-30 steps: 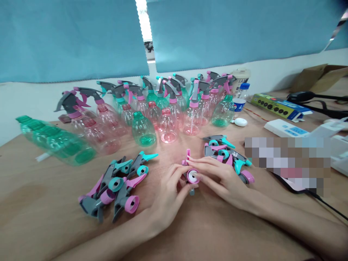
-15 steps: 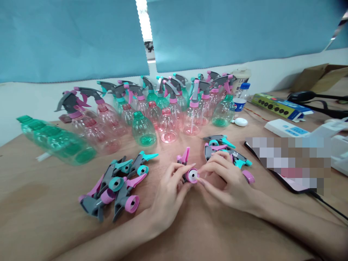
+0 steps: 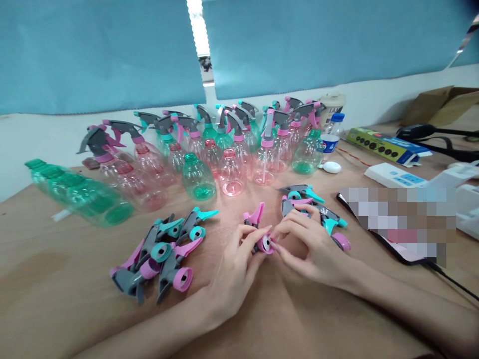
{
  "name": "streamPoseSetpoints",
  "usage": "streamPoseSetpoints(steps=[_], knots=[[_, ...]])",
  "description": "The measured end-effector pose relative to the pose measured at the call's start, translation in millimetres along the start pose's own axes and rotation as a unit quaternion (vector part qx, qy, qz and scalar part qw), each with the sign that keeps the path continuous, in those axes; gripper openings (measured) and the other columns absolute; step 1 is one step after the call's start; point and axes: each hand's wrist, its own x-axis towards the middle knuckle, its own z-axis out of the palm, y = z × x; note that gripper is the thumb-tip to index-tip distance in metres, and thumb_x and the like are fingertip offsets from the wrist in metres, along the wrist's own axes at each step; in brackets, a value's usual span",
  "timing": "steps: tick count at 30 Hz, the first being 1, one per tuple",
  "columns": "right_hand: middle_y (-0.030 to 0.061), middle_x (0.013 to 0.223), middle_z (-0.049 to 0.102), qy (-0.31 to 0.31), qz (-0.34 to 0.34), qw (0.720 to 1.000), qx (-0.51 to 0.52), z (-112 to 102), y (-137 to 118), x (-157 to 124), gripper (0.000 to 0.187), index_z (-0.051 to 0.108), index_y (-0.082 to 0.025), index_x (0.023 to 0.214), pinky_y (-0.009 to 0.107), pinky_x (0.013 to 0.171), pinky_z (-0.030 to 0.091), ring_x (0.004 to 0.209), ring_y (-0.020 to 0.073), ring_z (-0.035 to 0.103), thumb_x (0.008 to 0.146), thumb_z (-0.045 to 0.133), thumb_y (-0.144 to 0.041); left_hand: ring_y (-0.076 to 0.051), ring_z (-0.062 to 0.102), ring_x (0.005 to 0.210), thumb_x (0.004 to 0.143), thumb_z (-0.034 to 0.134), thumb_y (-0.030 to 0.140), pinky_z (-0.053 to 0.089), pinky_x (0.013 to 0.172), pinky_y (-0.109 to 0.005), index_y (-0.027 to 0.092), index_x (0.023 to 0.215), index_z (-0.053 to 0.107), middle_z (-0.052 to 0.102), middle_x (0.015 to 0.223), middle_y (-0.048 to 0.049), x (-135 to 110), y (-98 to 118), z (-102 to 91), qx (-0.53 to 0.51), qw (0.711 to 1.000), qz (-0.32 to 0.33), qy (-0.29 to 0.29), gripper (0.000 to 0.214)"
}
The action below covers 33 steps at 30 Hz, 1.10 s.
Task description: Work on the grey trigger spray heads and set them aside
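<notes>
My left hand (image 3: 235, 269) is closed around a grey and pink trigger spray head (image 3: 266, 244), its pink collar turned toward me with a white disc and dark hole inside. Thumb and fingertips of my right hand (image 3: 312, 247) pinch the right edge of that collar. The pink trigger sticks up beyond my left fingers, which hide much of the grey body. To the left lies a pile of spray heads (image 3: 160, 259) with pink and turquoise collars. Another group of spray heads (image 3: 325, 214) lies behind my right hand, partly covered by it.
Pink and green spray bottles (image 3: 232, 172) stand in rows at the back, many with heads on. Green bottles (image 3: 78, 194) lie at the left. On the right are a phone-like device (image 3: 407, 262) with a cable, a white power strip (image 3: 392, 174) and a yellow-green box (image 3: 385, 145).
The pink collar has turned slightly to the right in my fingers, so its white disc faces more sideways. Both hands keep nearly the same place.
</notes>
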Motion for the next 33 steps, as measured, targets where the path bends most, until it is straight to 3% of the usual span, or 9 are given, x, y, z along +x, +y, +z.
streamPoseSetpoints(steps=[5, 24, 33], knots=[[-0.0025, 0.083, 0.064, -0.014, 0.011, 1.000, 0.008, -2, -1, 0, 0.011, 0.057, -0.021, 0.090, 0.039, 0.088, 0.025, 0.078, 0.0149, 0.056, 0.080, 0.059, -0.015, -0.016, 0.055, 0.091, 0.087, 0.050, 0.003, 0.052, 0.082, -0.031, 0.023, 0.125, 0.046, 0.048, 0.105, -0.0039, 0, -1, 1.8, 0.014, 1.000, 0.005, 0.007, 0.043], [-0.0049, 0.056, 0.053, 0.004, 0.009, 1.000, -0.024, 3, -2, 1, 0.009, 0.064, -0.018, 0.087, 0.035, 0.075, 0.028, 0.062, 0.0140, 0.050, 0.083, 0.056, -0.017, -0.017, 0.055, 0.092, 0.090, 0.043, 0.007, 0.055, 0.079, -0.034, 0.025, 0.128, 0.044, 0.047, 0.105, -0.0050, -1, -2, 6.6, 0.036, 0.999, 0.020, 0.014, 0.042], [-0.0042, 0.056, 0.055, 0.016, -0.002, 1.000, -0.027, 8, -2, 2, 0.009, 0.064, -0.018, 0.083, 0.036, 0.080, 0.028, 0.059, 0.0130, 0.048, 0.086, 0.056, -0.019, -0.019, 0.055, 0.092, 0.090, 0.048, 0.008, 0.054, 0.079, -0.034, 0.022, 0.129, 0.046, 0.051, 0.105, -0.0069, -1, -3, 6.8, 0.021, 0.999, -0.009, -0.025, 0.042]])
